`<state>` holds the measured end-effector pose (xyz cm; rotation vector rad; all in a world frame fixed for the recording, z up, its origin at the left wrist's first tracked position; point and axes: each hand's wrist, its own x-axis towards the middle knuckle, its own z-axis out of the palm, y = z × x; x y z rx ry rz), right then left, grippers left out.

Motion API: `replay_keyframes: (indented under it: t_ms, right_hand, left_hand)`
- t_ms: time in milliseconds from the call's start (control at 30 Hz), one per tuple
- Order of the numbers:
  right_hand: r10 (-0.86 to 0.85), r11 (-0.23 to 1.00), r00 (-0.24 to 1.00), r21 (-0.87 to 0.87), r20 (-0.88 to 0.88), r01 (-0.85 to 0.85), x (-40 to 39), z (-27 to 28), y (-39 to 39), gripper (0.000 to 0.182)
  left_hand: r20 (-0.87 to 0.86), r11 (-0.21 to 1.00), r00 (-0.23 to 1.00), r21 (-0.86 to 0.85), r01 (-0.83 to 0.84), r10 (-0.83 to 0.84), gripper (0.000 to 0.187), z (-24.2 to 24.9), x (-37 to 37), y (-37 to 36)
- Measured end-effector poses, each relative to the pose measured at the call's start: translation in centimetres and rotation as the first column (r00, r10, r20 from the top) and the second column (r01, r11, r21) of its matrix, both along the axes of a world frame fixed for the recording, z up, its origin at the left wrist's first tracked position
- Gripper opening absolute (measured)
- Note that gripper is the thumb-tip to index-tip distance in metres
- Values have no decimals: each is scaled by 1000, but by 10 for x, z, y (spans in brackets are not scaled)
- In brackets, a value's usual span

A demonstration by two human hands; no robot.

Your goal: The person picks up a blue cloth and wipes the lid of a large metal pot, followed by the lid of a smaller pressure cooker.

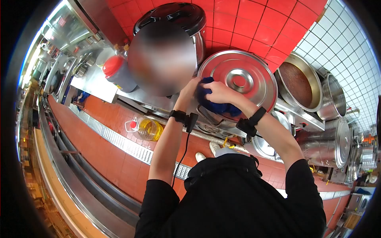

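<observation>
A dark blue cloth (216, 106) is bunched up over the near left rim of a large pot with a shiny round metal lid (258, 79). My right hand (218, 92) grips the cloth from above, its fingers curled into the folds. At the cloth's left edge my left hand (192, 89) is closed on it, though its fingertips are partly hidden. Below the cloth, a curved metal handle (208, 116) juts from the pot's side. Both of my wrists wear black straps with small devices.
A wide pot of reddish-brown contents (295, 85) stands right of the lid. Farther right are a tall lidded steel pot (323, 142) and an open pot (333, 96). A red-capped container (119, 73) sits left on the counter. An oil jug (145, 129) stands on the floor.
</observation>
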<state>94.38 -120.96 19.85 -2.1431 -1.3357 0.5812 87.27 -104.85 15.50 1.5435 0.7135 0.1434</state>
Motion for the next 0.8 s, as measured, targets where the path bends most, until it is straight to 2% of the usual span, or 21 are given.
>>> replay_keyframes:
  t_ms: [67, 133, 200, 300, 333, 367, 433, 467, 533, 567, 633, 700, 733, 767, 800]
  right_hand:
    - [49, 999, 999, -9, -20, -49, -4, 4, -6, 61]
    - [23, 999, 999, -28, -24, -23, -11, 7, -12, 62]
    - [11, 998, 1000, -57, -20, -12, -21, 11, -20, 63]
    - [39, 999, 999, -36, 10, -38, -34, 21, -42, 61]
    - [39, 996, 999, -86, 13, -38, -38, 27, -50, 63]
    - [37, 995, 999, -89, 8, -36, -41, 33, -61, 63]
    - [77, 972, 997, -223, 18, -71, -42, 42, -87, 64]
    - [72, 974, 997, -216, 4, -69, -41, 46, -103, 63]
    - [79, 981, 997, -178, 11, -76, -27, 40, -138, 56]
    - [75, 975, 997, -206, -36, -81, -21, 50, -151, 52]
    - [72, 969, 997, -235, -29, -77, 0, 53, -180, 46]
    - [20, 975, 997, -218, -70, -34, 30, 55, -204, 40]
    - [10, 966, 1000, -259, 1, -9, 49, 55, -212, 39]
    - [-66, 966, 985, -235, 159, 103, 63, 51, -222, 39]
    - [-132, 952, 961, -239, 244, 191, 69, 53, -221, 39]
  left_hand:
    - [8, 999, 1000, 35, 26, -26, 28, -7, 7, -2]
    - [19, 996, 998, 71, 50, -52, 27, -21, 15, 1]
    - [160, 959, 980, 273, 74, -121, 24, -32, 18, 5]
    - [95, 939, 975, 302, 163, -200, 23, -39, 19, 13]
    - [91, 939, 975, 299, 167, -203, 23, -40, 18, 10]
    - [88, 888, 981, 446, 116, -172, 25, -42, 16, 7]
    - [101, 714, 989, 700, 8, -110, 30, -41, 14, -3]
    - [100, 718, 989, 696, 9, -109, 30, -40, 11, -8]
    - [37, 639, 997, 769, 11, -63, 45, -26, 3, -19]
    - [38, 642, 997, 767, 11, -62, 45, -24, 2, -22]
    - [-24, 562, 999, 826, 45, -44, 41, -21, 0, -25]
    - [-9, 558, 999, 829, 36, -51, 40, -22, 0, -26]
    - [6, 552, 998, 833, 28, -59, 38, -22, 0, -27]
    - [7, 554, 998, 832, 29, -64, 38, -22, -1, -29]
    - [15, 567, 998, 824, 22, -61, 39, -22, -2, -29]
